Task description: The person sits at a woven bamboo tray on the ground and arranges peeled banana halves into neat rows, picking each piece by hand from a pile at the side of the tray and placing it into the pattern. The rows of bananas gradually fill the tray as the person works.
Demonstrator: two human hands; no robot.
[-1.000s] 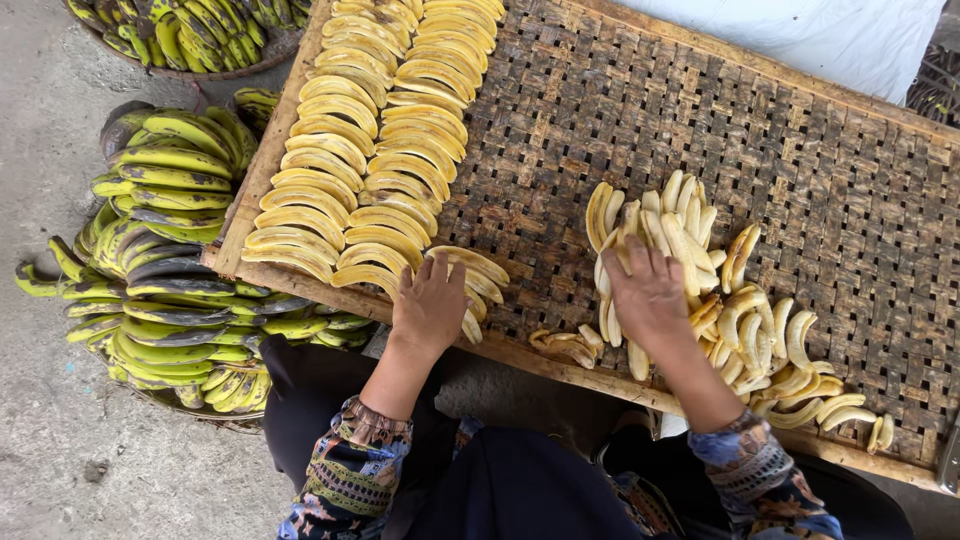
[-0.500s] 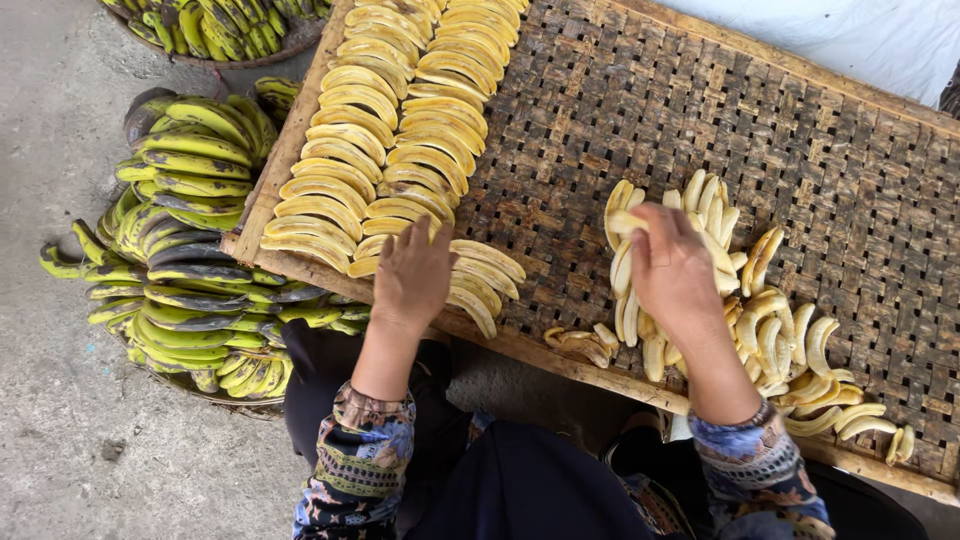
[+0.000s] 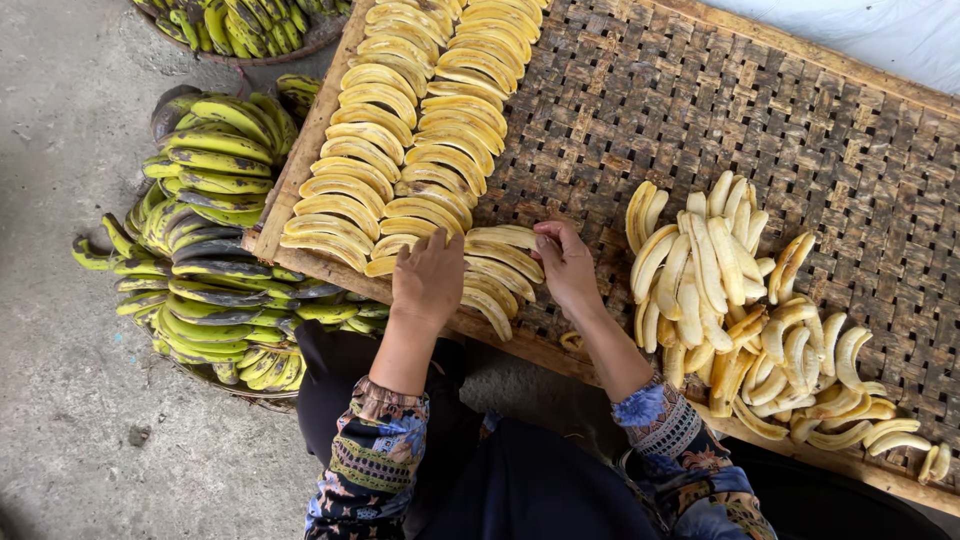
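We look down on a dark woven bamboo drying rack with a pale wooden frame. Our left hand lies palm down, fingers loosely spread, on the nearest peeled yellow banana halves at the rack's near edge; it presses on them rather than closing round any. Our right hand sits just beside it, fingers curled, its tips pinching the end of one of those same halves. Both hands work at the near end of the two tidy overlapping rows of peeled banana halves that run away up the rack's left side.

To the right, apart from the hands, a loose heap of peeled pale bananas lies jumbled on the weave. One small piece rests on the frame by our right wrist.

On the grey concrete floor left of the rack, bunches of unpeeled green-yellow bananas are piled, with more in a basket at the top. Patterned sleeves cover both forearms.
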